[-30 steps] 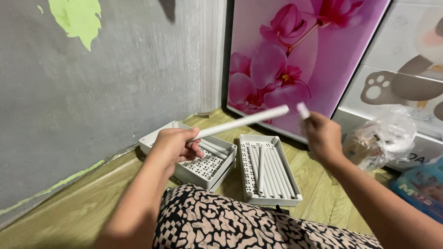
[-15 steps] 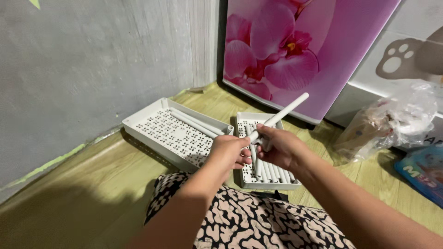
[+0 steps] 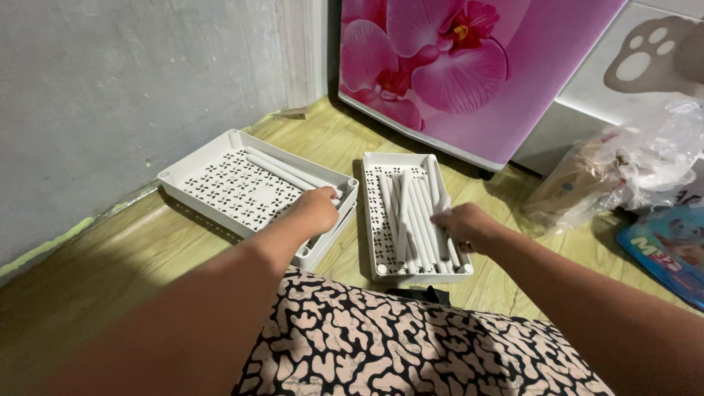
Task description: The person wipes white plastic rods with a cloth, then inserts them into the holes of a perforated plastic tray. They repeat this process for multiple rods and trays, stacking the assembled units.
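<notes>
Wooden flooring (image 3: 110,279) met a grey wall (image 3: 110,88) in a corner, with a pink flower panel (image 3: 469,66) leaning at the back. 2 white perforated trays lay on the floor in front of a patterned lap (image 3: 396,345). The left hand (image 3: 317,209) rested over the near right edge of the wide tray (image 3: 220,183), its fingers curled downward at the end of the few white rods (image 3: 282,170) that lay along that tray's far side; whether they were clamped on a rod could not be told. The right hand (image 3: 466,226) sat on the right side of the narrow tray (image 3: 374,220), fingers bent together over a bundle of long white tubes (image 3: 411,213) stretching away from them, touching the tubes, though a firm grip could not be made out. Beyond the right hand, well apart, lay a crumpled plastic bag (image 3: 631,161), and just past it a blue packet (image 3: 664,249).
</notes>
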